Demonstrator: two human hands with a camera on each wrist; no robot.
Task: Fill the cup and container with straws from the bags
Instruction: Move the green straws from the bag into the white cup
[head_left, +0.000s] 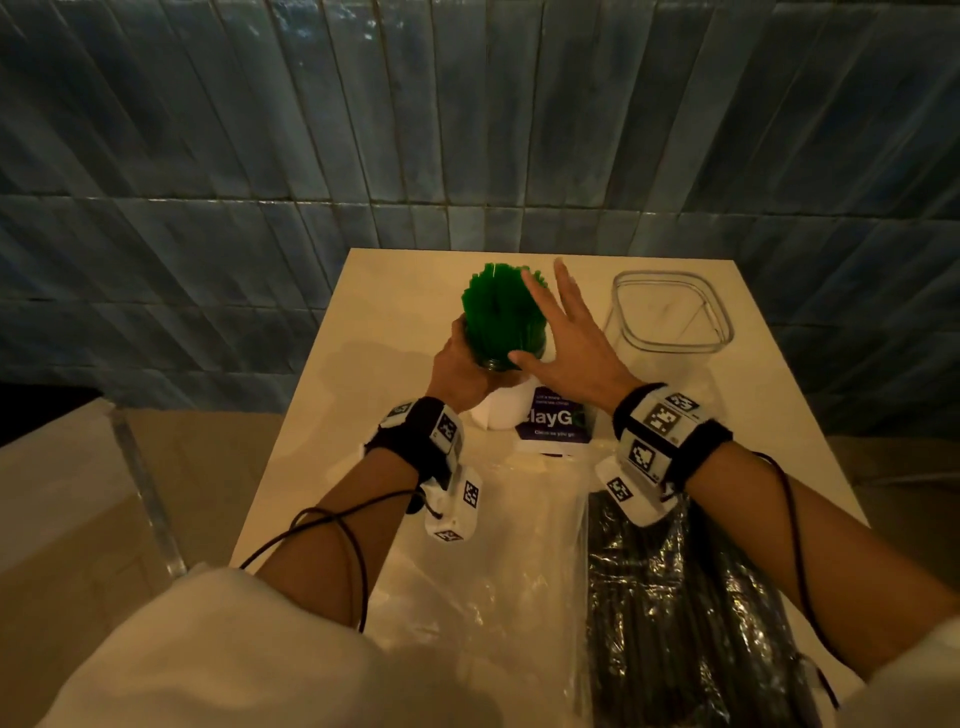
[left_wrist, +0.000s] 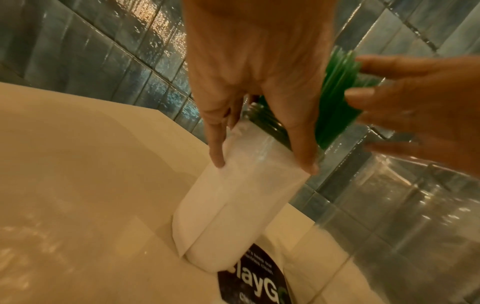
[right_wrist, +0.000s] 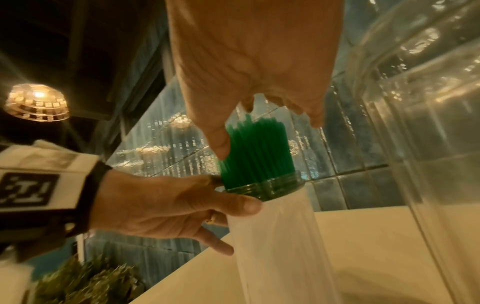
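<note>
A cup (head_left: 497, 411) in a white sleeve stands at the table's far middle, packed with green straws (head_left: 498, 317) that fan out above its rim. My left hand (head_left: 460, 369) grips the cup from the left, thumb and fingers around its upper part (right_wrist: 168, 205). My right hand (head_left: 566, 338) is open with fingers spread, thumb and fingertips touching the right side of the straws (right_wrist: 257, 156). The clear square container (head_left: 672, 312) stands empty to the right. A bag of black straws (head_left: 675, 597) lies near me under my right forearm.
A flat clear plastic bag (head_left: 467, 597) lies on the white table (head_left: 395, 291) in front of me. A purple printed card (head_left: 553, 423) lies just behind the cup's base. A blue tiled wall (head_left: 467, 130) rises right behind the table. The table drops off at left.
</note>
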